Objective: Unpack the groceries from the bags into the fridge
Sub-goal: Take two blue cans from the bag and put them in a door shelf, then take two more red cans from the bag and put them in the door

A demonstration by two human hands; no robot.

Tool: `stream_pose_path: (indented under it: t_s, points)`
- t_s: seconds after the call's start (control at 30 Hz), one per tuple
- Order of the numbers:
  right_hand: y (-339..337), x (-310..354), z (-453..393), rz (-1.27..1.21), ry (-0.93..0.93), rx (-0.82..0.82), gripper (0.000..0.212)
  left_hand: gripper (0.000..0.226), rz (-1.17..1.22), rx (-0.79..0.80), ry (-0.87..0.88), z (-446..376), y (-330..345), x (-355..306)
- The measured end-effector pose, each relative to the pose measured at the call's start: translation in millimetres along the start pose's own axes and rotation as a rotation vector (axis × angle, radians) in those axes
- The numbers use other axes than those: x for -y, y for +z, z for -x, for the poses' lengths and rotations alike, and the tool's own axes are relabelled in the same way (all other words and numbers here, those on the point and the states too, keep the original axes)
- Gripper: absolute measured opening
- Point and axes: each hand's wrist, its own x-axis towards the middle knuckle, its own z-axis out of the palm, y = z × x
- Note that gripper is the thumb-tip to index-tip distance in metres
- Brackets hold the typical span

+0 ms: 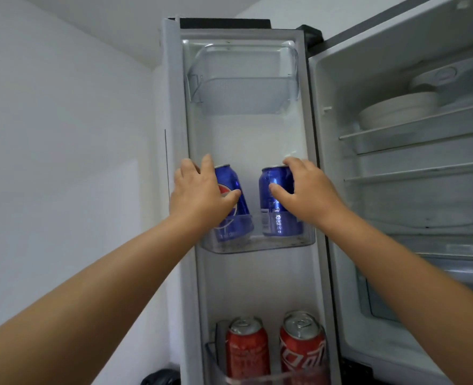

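I have one view only, from the head-worn camera, so no second view overlaps it. It looks forward and tilts upward at the inner side of the open fridge door [246, 140], from close range. The wide-angle lens bends straight edges near the frame borders. Both forearms enter from the bottom corners. The fridge interior [413, 173] fills the right side; a white wall [63, 134] fills the left.

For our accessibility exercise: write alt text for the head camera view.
Two hands each grip a blue can, left hand on the tilted left can, right hand on the upright right can, in the middle door shelf; two red cans stand below.
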Motion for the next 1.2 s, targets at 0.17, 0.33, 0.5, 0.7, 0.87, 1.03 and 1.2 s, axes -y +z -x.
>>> stream_pose_path:
  t_s: [0.17,0.33,0.5,0.7,0.87,1.03,1.2]
  points:
    - [-0.4,9.3,10.5,0.023,-0.050,-0.042,0.042,0.069,0.043,0.017,0.034,15.0,-8.5,9.0]
    - [-8.6,30.4,27.8,0.087,-0.057,-0.045,0.041,0.059,0.074,0.067,0.055,36.4,-25.1,17.4]
    - [-8.3,90.1,53.6,0.137,-0.034,0.043,0.047,0.041,-0.082,0.155,0.015,81.1,-72.9,65.7]
    - [30.0,218.2,111.1,0.048,-0.120,0.177,0.040,0.029,-0.310,0.282,-0.194,166.7,-145.6,181.8]
    - [87.8,333.5,182.7,-0.104,-0.176,0.358,0.040,0.031,-0.407,0.410,-0.327,257.1,-187.5,284.9]
    - [157.6,427.2,260.5,-0.189,-0.224,0.558,0.040,0.033,-0.446,0.525,-0.426,336.7,-202.1,378.7]
    - [241.5,506.4,330.8,-0.204,-0.260,0.746,0.040,0.031,-0.464,0.629,-0.528,396.9,-200.1,481.9]
